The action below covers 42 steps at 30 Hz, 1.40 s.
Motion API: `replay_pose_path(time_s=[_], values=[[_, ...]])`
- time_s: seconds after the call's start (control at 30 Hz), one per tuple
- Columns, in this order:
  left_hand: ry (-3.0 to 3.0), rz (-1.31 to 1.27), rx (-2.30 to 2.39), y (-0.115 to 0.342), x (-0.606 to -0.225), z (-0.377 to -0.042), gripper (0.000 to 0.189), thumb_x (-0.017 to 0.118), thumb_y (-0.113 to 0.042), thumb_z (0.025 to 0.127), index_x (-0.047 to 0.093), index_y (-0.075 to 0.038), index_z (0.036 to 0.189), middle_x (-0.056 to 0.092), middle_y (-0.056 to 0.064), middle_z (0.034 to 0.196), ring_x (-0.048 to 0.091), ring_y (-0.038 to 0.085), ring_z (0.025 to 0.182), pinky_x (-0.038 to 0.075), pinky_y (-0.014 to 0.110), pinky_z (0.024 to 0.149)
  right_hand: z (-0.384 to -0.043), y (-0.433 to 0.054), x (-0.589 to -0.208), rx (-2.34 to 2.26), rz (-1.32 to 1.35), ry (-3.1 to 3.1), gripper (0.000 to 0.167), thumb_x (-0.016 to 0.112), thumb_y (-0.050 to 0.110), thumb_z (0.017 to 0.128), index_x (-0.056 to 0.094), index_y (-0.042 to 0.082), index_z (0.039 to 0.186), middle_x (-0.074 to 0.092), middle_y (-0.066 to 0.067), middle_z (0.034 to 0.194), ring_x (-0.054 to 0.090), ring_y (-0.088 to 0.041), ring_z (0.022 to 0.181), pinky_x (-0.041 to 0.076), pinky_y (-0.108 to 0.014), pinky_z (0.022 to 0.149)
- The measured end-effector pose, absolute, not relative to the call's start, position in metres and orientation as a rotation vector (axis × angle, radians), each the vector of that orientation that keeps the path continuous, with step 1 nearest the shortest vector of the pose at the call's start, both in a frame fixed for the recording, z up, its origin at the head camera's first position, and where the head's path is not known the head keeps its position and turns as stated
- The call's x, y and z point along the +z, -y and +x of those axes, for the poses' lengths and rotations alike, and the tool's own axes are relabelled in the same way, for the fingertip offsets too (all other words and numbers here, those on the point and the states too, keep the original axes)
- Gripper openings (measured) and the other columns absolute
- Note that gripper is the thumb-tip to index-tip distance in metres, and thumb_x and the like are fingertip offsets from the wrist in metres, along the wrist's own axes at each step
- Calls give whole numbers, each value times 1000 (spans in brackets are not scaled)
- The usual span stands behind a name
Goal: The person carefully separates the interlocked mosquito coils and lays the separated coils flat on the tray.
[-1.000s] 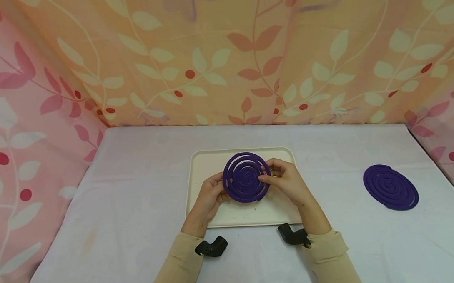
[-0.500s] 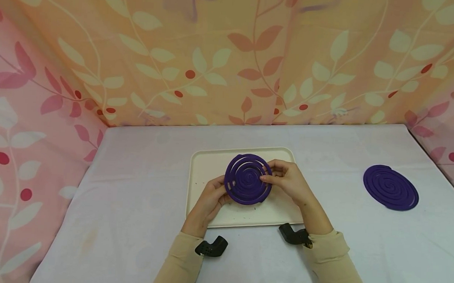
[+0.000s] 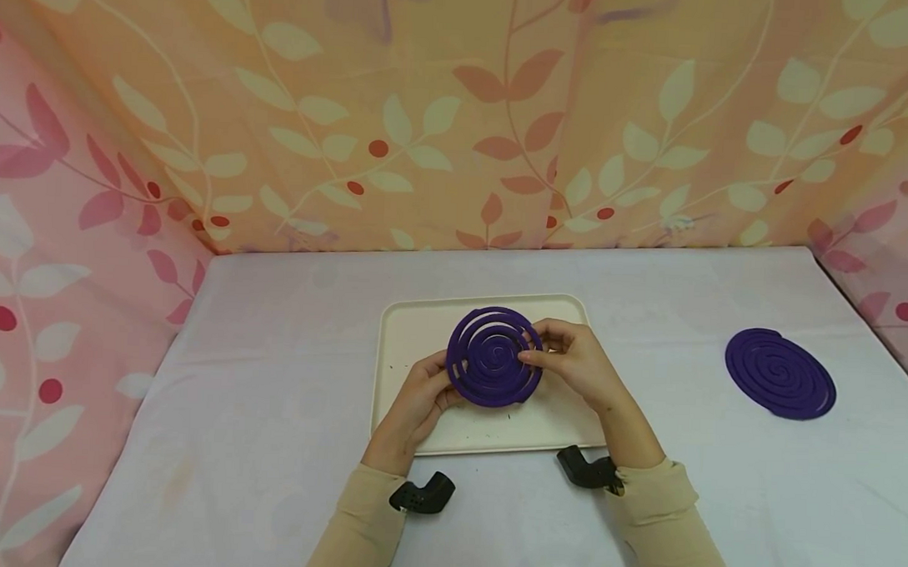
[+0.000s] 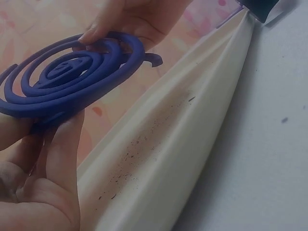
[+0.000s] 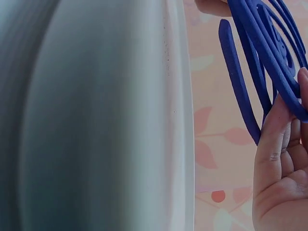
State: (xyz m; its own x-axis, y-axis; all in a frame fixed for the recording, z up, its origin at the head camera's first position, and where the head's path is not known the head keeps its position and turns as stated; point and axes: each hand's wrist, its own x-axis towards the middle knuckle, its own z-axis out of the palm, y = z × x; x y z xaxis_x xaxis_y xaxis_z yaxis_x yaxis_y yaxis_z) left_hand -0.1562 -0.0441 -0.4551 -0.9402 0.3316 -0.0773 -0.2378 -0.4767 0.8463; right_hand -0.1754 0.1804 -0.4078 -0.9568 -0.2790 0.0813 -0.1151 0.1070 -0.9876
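Little has just changed: the purple coil [image 3: 495, 364] has tipped slightly in the hands, so the gaps between its upper rings look wider than half a second ago, while both hands keep almost the same places. That suggests, as a judgement, that the work is at a stage of careful handling, with the coil not yet let go by either hand

The coil is held up over the pale tray [image 3: 415, 320], tilted so that its face shows to the person. The left hand [image 3: 418, 397] grips its left edge, with the fingers curled in at the rim. The right hand [image 3: 580, 365] pinches its right side, the thumb on the face towards the person and other fingers reaching behind

In the right wrist view one strand stands apart from the rest, its end free, and in the left wrist view a short hooked end sticks out past the rim. Whether this is one loosened coil or two partly parted ones, I cannot tell

Small dark crumbs [image 4: 132, 156] lie in the tray beneath. A second coil [image 3: 780, 374], also purple, lies flat on the table [image 3: 285, 378] to the right, well apart from both hands. A patterned cloth [image 3: 431, 66] hangs along the far side
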Motion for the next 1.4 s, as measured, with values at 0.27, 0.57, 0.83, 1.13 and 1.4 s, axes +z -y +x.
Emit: replay_pose_path(time_s=[0.27, 0.57, 0.83, 1.13, 1.4], values=[[-1371, 130, 2444, 43, -455, -156, 22, 46, 5, 95, 63, -7, 97, 68, 3, 87, 66, 10, 74, 55, 23, 66, -176, -182, -408, -1957, -440, -2267, 20, 71, -7, 77, 62, -11, 95, 61, 0, 83, 57, -9, 72, 49, -19, 61], [-1352, 139, 2441, 43, -456, -158, 22, 46, 5, 95, 63, -8, 97, 68, 2, 86, 65, 10, 73, 55, 23, 65, -177, -185, -408, -1928, -422, -2242, 20, 71, -6, 78, 63, -13, 95, 63, 0, 78, 59, -10, 68, 51, -21, 59], [-1356, 143, 2440, 44, -456, -157, 21, 45, 4, 96, 63, -7, 97, 69, 2, 84, 65, 10, 70, 54, 23, 61, -176, -185, -408, -1962, -368, -2170, 19, 68, -8, 80, 60, -16, 94, 64, 1, 74, 59, -8, 64, 52, -20, 58], [-1394, 103, 2494, 45, -455, -156, 23, 43, 1, 97, 64, -9, 100, 65, 1, 84, 58, 7, 65, 48, 17, 56, -174, -181, -407, -1978, -350, -2109, 16, 64, -9, 83, 57, -19, 93, 65, 0, 72, 62, -9, 64, 55, -24, 58], [-1392, 99, 2496, 45, -455, -157, 22, 44, 0, 98, 64, -8, 99, 67, 2, 85, 62, 8, 69, 51, 18, 60, -174, -180, -408, -2018, -330, -2078, 16, 65, -6, 83, 58, -17, 93, 65, -1, 72, 61, -11, 61, 55, -25, 58]])
